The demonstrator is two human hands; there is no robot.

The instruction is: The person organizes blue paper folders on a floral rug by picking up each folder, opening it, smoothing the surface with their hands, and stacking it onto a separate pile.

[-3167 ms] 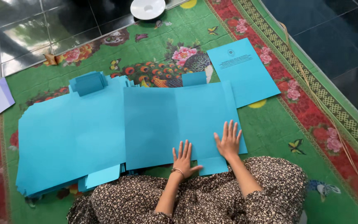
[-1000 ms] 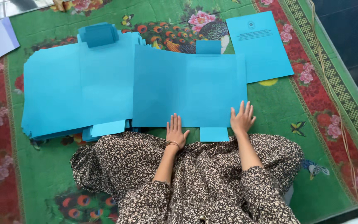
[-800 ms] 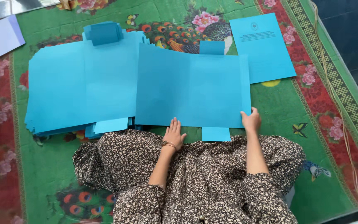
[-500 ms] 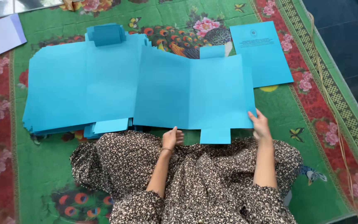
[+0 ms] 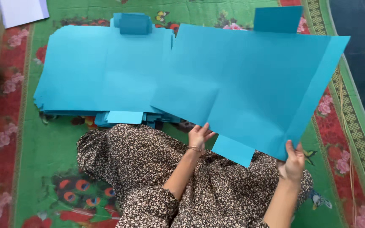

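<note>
A large blue cut paper sheet (image 5: 250, 88) with flaps is lifted off the floor and tilted, its right corner high. My right hand (image 5: 292, 162) grips its near right edge, thumb on top. My left hand (image 5: 199, 136) holds its near edge at the middle, fingers under the sheet. A small tab of the sheet hangs between my hands. To the left lies a stack of the same blue sheets (image 5: 93, 80) on the mat, with a small folded blue piece (image 5: 135, 23) on its far edge.
A green and red patterned mat (image 5: 34, 160) covers the floor. White paper (image 5: 22, 10) lies at the far left corner. Dark tiled floor (image 5: 360, 50) runs along the right. My patterned skirt (image 5: 148, 169) fills the near middle.
The top sheet lay flat under both hands; now both hands have gripped its near edge and lifted it off the stack, swinging it to the right.
</note>
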